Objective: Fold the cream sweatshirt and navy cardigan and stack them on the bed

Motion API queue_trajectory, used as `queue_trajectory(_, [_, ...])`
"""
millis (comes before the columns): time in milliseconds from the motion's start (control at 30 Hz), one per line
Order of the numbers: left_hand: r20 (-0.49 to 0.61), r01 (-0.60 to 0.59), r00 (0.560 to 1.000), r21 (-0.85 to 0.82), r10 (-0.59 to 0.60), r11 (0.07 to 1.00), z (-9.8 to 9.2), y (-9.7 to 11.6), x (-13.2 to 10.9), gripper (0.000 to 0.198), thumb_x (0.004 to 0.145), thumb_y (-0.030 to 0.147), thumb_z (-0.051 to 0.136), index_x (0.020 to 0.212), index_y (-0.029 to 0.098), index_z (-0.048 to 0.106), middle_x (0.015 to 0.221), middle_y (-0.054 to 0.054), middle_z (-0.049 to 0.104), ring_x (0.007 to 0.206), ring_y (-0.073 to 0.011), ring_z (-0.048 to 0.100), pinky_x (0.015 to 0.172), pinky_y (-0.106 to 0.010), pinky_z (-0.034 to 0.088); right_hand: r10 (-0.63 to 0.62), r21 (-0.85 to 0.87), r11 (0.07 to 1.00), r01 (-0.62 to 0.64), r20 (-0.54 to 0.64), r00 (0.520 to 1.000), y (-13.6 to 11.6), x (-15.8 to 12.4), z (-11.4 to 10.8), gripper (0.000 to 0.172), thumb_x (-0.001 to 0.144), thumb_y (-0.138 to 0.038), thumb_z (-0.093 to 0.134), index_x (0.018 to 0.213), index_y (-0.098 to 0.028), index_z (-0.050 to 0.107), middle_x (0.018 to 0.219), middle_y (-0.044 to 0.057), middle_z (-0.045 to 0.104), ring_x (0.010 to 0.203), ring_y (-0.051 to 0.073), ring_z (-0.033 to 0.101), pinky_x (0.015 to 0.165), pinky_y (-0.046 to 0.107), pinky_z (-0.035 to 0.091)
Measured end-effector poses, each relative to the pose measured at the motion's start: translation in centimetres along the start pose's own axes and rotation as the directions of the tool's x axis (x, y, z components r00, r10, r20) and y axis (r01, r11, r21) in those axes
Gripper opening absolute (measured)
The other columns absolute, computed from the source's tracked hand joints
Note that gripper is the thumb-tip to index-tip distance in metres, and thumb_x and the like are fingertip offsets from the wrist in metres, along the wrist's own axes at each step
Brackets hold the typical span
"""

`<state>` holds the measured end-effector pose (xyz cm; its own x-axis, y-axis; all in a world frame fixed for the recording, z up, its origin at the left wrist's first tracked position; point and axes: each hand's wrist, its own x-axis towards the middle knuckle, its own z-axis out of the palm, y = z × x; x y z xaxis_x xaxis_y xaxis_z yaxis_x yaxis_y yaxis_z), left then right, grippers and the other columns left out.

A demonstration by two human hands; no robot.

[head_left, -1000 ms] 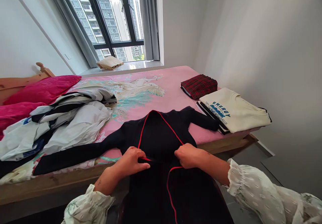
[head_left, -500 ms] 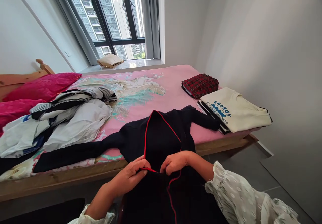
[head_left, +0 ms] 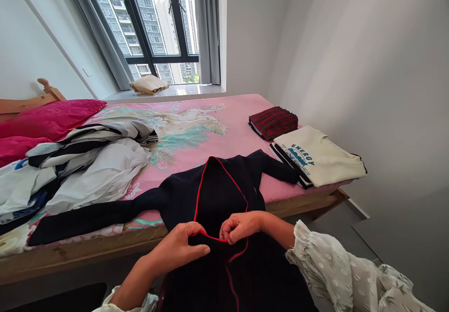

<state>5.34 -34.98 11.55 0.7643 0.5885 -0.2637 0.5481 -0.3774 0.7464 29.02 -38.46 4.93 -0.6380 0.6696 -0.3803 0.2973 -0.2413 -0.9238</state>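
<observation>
While the dark garment (head_left: 213,195) lies spread over the bed (head_left: 224,134) edge, sleeves out, both hands pinch its red-piped front edge: left hand (head_left: 182,246) gripping one side, right hand (head_left: 238,227) clasping the other, close together.

From my feed I see both arms of the person reaching in from the bottom edge. The right sleeve (head_left: 336,274) is a loose, sheer white fabric with small raised dots and a faint grey-green leaf print, gathered into a ruffled cuff at the wrist. The left sleeve (head_left: 140,301) shows only as a small bunch of the same pale printed cloth, pushed well up the forearm. The left hand (head_left: 180,246) and right hand (head_left: 240,225) are bare: no gloves, rings or watch visible.
</observation>
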Motion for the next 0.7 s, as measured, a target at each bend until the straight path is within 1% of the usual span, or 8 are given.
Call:
queue_trajectory(67, [0.031, 0.03, 0.999, -0.038, -0.028, 0.999, 0.4, -0.3, -0.1, 0.024, 0.075, 0.038, 0.059, 0.078, 0.015, 0.067, 0.067, 0.003, 0.055, 0.065, -0.0108, 0.043, 0.061, -0.022, 0.034, -0.066, 0.053, 0.996, 0.072, -0.093, 0.993, -0.2, -0.5, 0.3, 0.008, 0.07, -0.017, 0.056, 0.067, -0.014, 0.063, 0.063, -0.006, 0.053, 0.06, 0.006, 0.043, 0.059, 0.016, 0.035])
queue_trajectory(133, [0.096, 0.032, 0.995, -0.14, -0.019, 0.99, 0.8, -0.7, -0.1, 0.03, 0.08, 0.039, 0.053, 0.085, 0.015, 0.07, 0.065, 0.003, 0.055, 0.061, -0.0095, 0.041, 0.058, -0.022, 0.032, -0.075, 0.088, 0.993, 0.083, -0.097, 0.992, -0.4, -1.1, 0.6, 0.012, 0.072, -0.019, 0.055, 0.077, -0.015, 0.065, 0.065, -0.005, 0.054, 0.06, 0.006, 0.043, 0.059, 0.017, 0.034])
queue_trajectory(200, [0.123, 0.035, 0.992, -0.227, -0.007, 0.973, 1.2, -0.9, 0.0, 0.031, 0.082, 0.038, 0.051, 0.094, 0.017, 0.07, 0.068, 0.002, 0.059, 0.061, -0.0093, 0.042, 0.058, -0.022, 0.032, -0.033, 0.081, 0.996, 0.039, -0.071, 0.997, -0.5, -1.7, 0.8, 0.016, 0.07, -0.019, 0.057, 0.083, -0.016, 0.066, 0.067, -0.005, 0.055, 0.061, 0.006, 0.045, 0.06, 0.017, 0.035])
queue_trajectory(267, [0.104, 0.029, 0.995, -0.278, 0.0, 0.96, 1.5, -1.0, 0.1, 0.03, 0.082, 0.035, 0.051, 0.098, 0.018, 0.07, 0.078, 0.0, 0.065, 0.067, -0.0111, 0.048, 0.064, -0.022, 0.036, 0.004, 0.039, 0.999, -0.002, -0.069, 0.998, -0.5, -2.2, 1.1, 0.015, 0.069, -0.019, 0.057, 0.08, -0.016, 0.065, 0.068, -0.005, 0.055, 0.062, 0.007, 0.046, 0.061, 0.018, 0.036])
queue_trajectory(367, [0.049, 0.008, 0.999, -0.306, 0.007, 0.952, 1.8, -1.1, 0.1, 0.031, 0.083, 0.036, 0.051, 0.101, 0.018, 0.069, 0.092, -0.003, 0.069, 0.082, -0.0156, 0.056, 0.076, -0.025, 0.04, -0.016, -0.019, 1.0, 0.013, -0.164, 0.986, -0.4, -2.5, 1.9, 0.011, 0.066, -0.018, 0.058, 0.077, -0.016, 0.062, 0.067, -0.005, 0.053, 0.061, 0.007, 0.044, 0.058, 0.018, 0.035])
queue_trajectory(467, [0.035, -0.001, 0.999, -0.225, 0.009, 0.974, 1.7, -1.0, -0.1, 0.032, 0.082, 0.041, 0.052, 0.091, 0.017, 0.071, 0.083, -0.002, 0.067, 0.076, -0.0146, 0.055, 0.071, -0.024, 0.041, -0.036, 0.011, 0.999, 0.043, -0.363, 0.931, -0.2, -2.4, 3.3, 0.008, 0.067, -0.015, 0.053, 0.074, -0.016, 0.056, 0.061, -0.006, 0.047, 0.054, 0.006, 0.038, 0.05, 0.018, 0.03])
queue_trajectory(600, [0.041, -0.059, 0.997, -0.02, 0.06, 0.998, 2.1, -0.4, -0.6, 0.027, 0.077, 0.041, 0.057, 0.086, 0.02, 0.071, 0.08, 0.0, 0.063, 0.073, -0.0133, 0.053, 0.068, -0.024, 0.04, -0.079, 0.043, 0.991, 0.127, -0.577, 0.813, -0.1, -2.2, 5.5, 0.004, 0.068, -0.014, 0.047, 0.07, -0.017, 0.05, 0.059, -0.006, 0.042, 0.053, 0.007, 0.034, 0.048, 0.019, 0.027])
queue_trajectory(700, [-0.077, -0.05, 0.996, 0.011, 0.051, 0.999, 3.3, 0.2, -0.5, 0.023, 0.079, 0.036, 0.054, 0.09, 0.021, 0.068, 0.086, -0.002, 0.066, 0.078, -0.0148, 0.056, 0.072, -0.024, 0.042, -0.117, -0.002, 0.988, 0.152, -0.646, 0.754, -0.1, -2.4, 6.9, 0.004, 0.07, -0.015, 0.046, 0.071, -0.017, 0.049, 0.061, -0.006, 0.041, 0.055, 0.007, 0.034, 0.05, 0.019, 0.028])
